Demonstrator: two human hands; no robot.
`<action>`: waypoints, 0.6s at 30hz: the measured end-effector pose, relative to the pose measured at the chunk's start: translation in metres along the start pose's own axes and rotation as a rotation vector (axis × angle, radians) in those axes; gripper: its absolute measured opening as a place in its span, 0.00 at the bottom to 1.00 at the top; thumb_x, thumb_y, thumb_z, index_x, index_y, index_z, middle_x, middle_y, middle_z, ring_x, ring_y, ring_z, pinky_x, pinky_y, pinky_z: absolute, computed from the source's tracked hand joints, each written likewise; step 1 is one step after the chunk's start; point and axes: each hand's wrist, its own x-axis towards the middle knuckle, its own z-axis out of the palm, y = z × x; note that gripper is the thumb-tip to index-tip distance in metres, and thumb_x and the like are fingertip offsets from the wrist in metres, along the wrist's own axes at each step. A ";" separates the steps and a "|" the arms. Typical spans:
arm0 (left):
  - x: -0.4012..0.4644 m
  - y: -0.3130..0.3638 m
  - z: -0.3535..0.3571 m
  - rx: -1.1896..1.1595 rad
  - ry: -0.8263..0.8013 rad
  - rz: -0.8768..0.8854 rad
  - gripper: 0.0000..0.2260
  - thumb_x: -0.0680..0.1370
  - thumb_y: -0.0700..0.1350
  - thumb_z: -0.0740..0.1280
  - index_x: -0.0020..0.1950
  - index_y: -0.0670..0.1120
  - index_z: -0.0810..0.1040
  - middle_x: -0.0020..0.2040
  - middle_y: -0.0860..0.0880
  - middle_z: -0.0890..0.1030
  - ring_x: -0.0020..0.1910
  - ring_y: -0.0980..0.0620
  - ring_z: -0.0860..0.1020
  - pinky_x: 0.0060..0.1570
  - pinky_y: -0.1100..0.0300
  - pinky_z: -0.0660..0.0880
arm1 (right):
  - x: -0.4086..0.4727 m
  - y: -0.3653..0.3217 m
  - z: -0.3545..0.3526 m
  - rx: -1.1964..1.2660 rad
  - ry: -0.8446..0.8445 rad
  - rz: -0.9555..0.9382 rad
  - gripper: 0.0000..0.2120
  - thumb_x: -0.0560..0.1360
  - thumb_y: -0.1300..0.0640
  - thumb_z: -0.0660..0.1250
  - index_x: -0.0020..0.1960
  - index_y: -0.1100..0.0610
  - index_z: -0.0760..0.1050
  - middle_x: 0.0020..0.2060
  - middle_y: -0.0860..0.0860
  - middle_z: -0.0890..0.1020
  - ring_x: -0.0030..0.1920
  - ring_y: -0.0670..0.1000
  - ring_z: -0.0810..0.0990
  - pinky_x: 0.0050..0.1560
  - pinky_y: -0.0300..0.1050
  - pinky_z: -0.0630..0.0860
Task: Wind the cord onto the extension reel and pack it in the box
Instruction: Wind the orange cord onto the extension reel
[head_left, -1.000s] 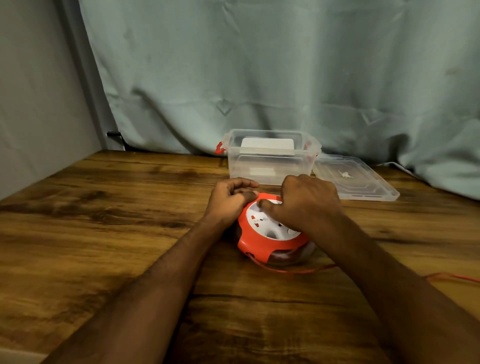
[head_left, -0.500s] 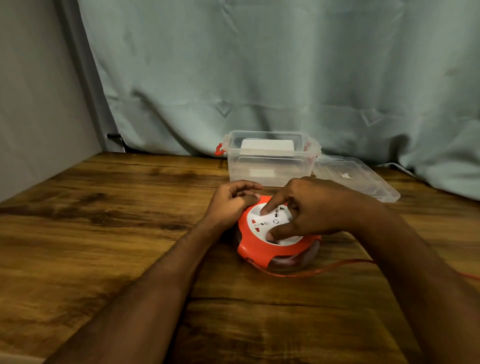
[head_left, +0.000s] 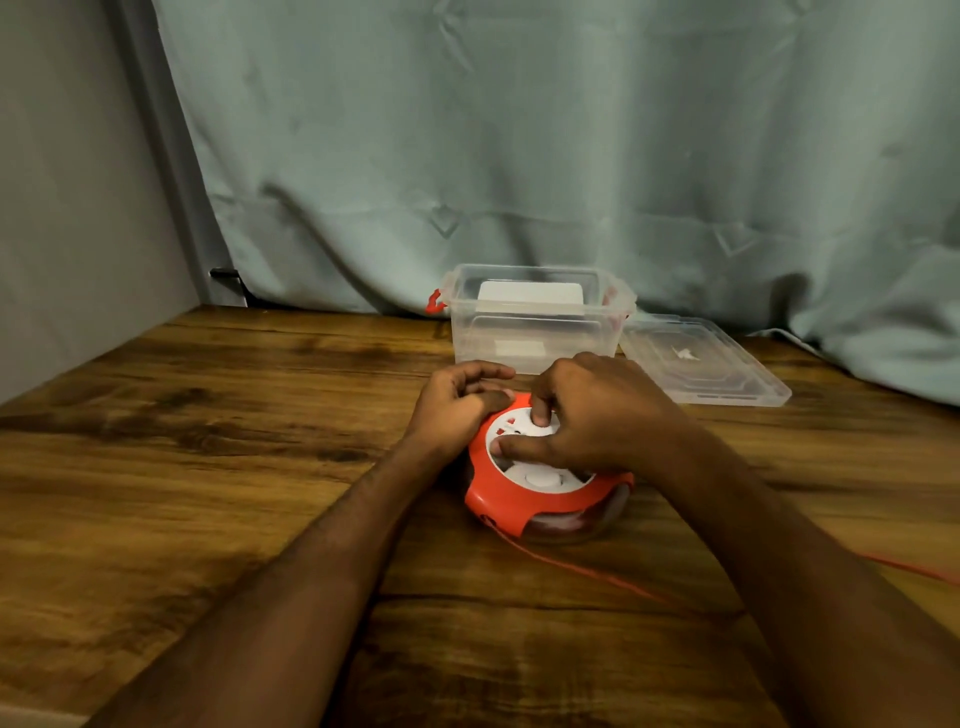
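Here the reel (head_left: 545, 493) lies under both hands, left hand (head_left: 457, 410) gripping its rim, right hand (head_left: 597, 415) pinching its hub.

no readable text anywhere; marks on the reel (head_left: 519, 499) face and the box (head_left: 535, 332) label are too blurred.

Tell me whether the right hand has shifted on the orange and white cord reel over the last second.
Yes. The right hand has turned on the reel: its thumb now points left, away from the clear plastic box.

From my feed, both forearms are bare to the frame edge, left hand (head_left: 457, 410) and right hand (head_left: 597, 415) seemingly ringless, no watch.
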 end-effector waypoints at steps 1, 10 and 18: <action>0.000 0.000 0.000 -0.001 0.001 -0.005 0.11 0.76 0.34 0.69 0.58 0.42 0.82 0.49 0.40 0.86 0.48 0.43 0.85 0.46 0.55 0.83 | 0.000 -0.001 0.001 -0.004 0.010 0.009 0.30 0.62 0.19 0.62 0.39 0.47 0.73 0.37 0.42 0.75 0.42 0.48 0.74 0.41 0.47 0.65; 0.001 -0.002 0.000 -0.016 -0.003 -0.012 0.12 0.76 0.34 0.69 0.58 0.42 0.82 0.49 0.40 0.86 0.48 0.41 0.85 0.49 0.49 0.83 | -0.002 -0.010 0.000 -0.113 0.067 0.129 0.26 0.71 0.25 0.61 0.45 0.49 0.69 0.40 0.47 0.72 0.41 0.50 0.70 0.45 0.46 0.64; 0.001 -0.002 0.000 -0.012 -0.006 -0.002 0.11 0.76 0.34 0.69 0.56 0.44 0.82 0.48 0.40 0.86 0.46 0.43 0.85 0.50 0.48 0.82 | -0.002 -0.006 -0.004 -0.075 0.032 0.112 0.21 0.73 0.29 0.63 0.45 0.47 0.74 0.42 0.45 0.77 0.46 0.51 0.78 0.44 0.45 0.68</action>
